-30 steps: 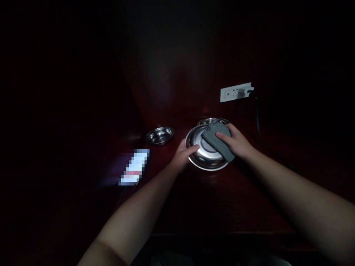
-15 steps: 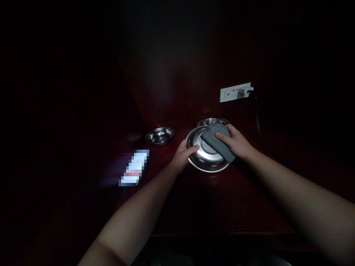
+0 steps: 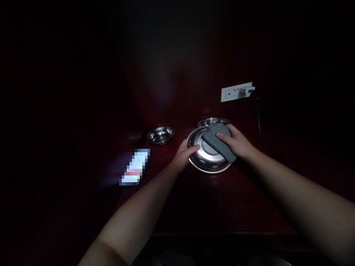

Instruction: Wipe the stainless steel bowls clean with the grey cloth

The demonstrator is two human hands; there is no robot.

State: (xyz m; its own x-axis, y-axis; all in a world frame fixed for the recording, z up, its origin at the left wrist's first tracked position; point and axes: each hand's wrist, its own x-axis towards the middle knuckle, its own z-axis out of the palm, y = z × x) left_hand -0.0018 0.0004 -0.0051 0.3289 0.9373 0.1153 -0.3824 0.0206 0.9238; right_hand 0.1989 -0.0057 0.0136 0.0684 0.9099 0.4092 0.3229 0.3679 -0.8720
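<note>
A shiny round metal bowl [image 3: 208,162] is held tilted above the dark red table, its inside facing me. My left hand [image 3: 183,156] grips its left rim, thumb on the inner wall and fingers hidden behind. In my right hand [image 3: 235,140] is a folded grey-green cloth [image 3: 219,139], thumb on top, pressed against the bowl's upper right side and rim. The other fingers of that hand are mostly hidden behind the cloth. Just behind the held bowl stand metal bowls [image 3: 213,121], apparently stacked and partly covered by it. Another metal bowl [image 3: 161,135] sits upright to the left.
A lit phone [image 3: 135,167], its screen blurred out, lies left of my forearm with a cable at its lower end. On the back wall is a white socket panel [image 3: 230,94] with a plug [image 3: 246,90]; a dark cable [image 3: 259,118] hangs down. The surroundings are very dark.
The whole view has shifted very slightly. Both hands keep the same hold on the bowl and the cloth, with hardly any visible movement between them.
</note>
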